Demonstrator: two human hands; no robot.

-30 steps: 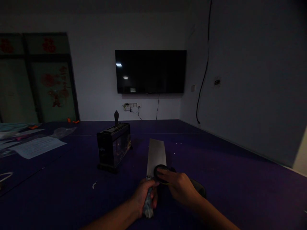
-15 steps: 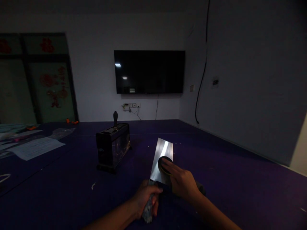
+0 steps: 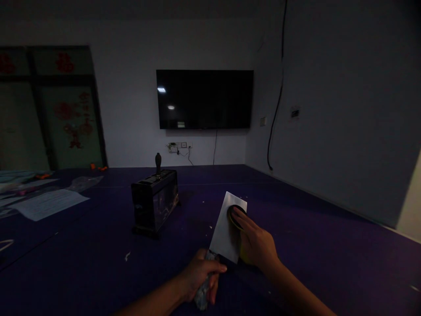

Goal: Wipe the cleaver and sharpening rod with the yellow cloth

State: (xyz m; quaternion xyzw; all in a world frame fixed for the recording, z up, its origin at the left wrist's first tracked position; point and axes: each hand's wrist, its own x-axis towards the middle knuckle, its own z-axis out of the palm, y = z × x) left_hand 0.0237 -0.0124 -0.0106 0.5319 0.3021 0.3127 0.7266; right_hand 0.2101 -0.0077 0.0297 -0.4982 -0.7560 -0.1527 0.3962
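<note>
My left hand (image 3: pixel 202 273) is wrapped round the pale, covered handle (image 3: pixel 201 298) of a cleaver. The cleaver's broad metal blade (image 3: pixel 223 228) points up and away, tilted to the right. Against the blade's right part, my right hand (image 3: pixel 258 243) holds a round black tool with a yellow edge (image 3: pixel 237 211); its fingers lie over the dark disc. A yellow part shows under the palm, but the tool's exact kind is unclear. The right hand hides some of the blade's right edge.
On the purple surface (image 3: pixel 312 245), a black box-shaped device (image 3: pixel 154 199) with an upright dark knob stands left of the blade. Papers (image 3: pixel 49 204) and clear plastic (image 3: pixel 84 182) lie farther left. A television (image 3: pixel 205 98) hangs on the far wall; a dark cable (image 3: pixel 275 118) runs down the right wall.
The cleaver's blade has swung right and turned, so its bright glare has become an even pale sheen. My right hand and the round tool have shifted right and slightly up with it.
</note>
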